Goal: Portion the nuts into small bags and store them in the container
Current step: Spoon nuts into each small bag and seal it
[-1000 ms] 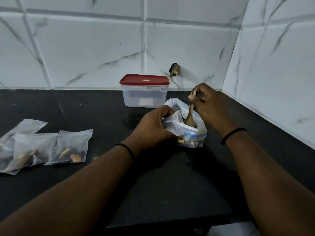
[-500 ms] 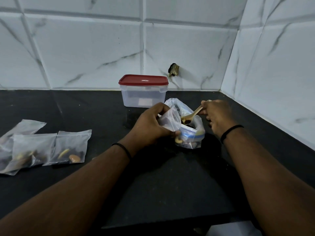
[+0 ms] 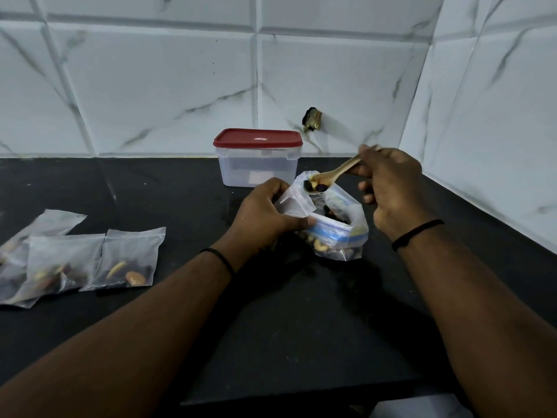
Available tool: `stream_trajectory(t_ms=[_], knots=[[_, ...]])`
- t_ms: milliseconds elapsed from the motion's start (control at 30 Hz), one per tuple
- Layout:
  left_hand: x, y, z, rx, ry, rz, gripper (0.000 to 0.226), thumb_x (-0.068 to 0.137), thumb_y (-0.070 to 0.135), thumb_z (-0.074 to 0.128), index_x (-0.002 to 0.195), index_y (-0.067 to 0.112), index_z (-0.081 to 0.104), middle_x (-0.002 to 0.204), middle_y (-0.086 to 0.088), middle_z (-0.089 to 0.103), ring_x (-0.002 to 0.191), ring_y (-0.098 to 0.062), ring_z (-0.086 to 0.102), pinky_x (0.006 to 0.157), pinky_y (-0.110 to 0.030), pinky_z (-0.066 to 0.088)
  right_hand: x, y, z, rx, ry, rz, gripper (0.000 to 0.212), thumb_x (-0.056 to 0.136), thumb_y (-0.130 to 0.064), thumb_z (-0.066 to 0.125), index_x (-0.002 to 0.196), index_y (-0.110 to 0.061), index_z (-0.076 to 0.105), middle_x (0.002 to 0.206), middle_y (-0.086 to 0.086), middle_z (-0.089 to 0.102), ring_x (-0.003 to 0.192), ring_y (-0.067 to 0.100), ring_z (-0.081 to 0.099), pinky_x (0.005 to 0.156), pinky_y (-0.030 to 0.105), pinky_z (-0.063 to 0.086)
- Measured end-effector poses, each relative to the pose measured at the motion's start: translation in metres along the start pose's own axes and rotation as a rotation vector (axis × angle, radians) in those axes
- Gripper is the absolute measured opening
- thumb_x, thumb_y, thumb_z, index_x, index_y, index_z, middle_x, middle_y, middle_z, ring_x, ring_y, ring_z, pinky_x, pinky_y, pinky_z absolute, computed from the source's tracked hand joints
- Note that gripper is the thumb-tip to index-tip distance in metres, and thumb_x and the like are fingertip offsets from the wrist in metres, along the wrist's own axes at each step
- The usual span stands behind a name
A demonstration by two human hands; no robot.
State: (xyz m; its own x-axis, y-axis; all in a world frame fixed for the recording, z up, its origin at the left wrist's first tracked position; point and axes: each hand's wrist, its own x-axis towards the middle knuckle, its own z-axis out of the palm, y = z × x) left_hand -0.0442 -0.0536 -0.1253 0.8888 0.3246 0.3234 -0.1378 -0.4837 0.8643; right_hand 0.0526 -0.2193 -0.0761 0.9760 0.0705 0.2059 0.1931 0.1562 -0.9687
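My left hand (image 3: 265,211) grips a small clear bag (image 3: 294,203) and holds its mouth up beside the big nut bag (image 3: 346,233), a clear bag with a blue zip strip that sits open on the black counter. My right hand (image 3: 388,188) holds a wooden spoon (image 3: 331,175) level above both bags, its bowl loaded with dark and pale nuts. Three small filled bags (image 3: 126,259) lie flat at the left. A clear container with a shut red lid (image 3: 257,158) stands behind the bags near the wall.
The black counter (image 3: 301,327) meets white marble tiles at the back and on the right, forming a corner. A small dark fitting (image 3: 312,119) sticks out of the back wall. The counter's front edge runs just below my forearms.
My right hand has lifted the spoon out of the big nut bag, tilting it from upright to level with nuts on it. My left hand kept hold of the small bag.
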Motion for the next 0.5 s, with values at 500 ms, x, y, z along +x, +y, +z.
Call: stream_trajectory(t_ms=[500], knots=[[-0.001,0.001,0.000,-0.006,-0.004,-0.016,0.048,0.064,0.034,0.090,0.100,0.020,0.061,0.098,0.003,0.069,0.092,-0.016,0.066,0.080,-0.033,0.058,0.002,0.006,-0.003,-0.024,-0.017,0.123,0.015,0.094,-0.026,0.064,0.083,-0.017,0.059,0.083,0.013,0.075,0.043,0.009,0.050,0.039,0.018,0.032]])
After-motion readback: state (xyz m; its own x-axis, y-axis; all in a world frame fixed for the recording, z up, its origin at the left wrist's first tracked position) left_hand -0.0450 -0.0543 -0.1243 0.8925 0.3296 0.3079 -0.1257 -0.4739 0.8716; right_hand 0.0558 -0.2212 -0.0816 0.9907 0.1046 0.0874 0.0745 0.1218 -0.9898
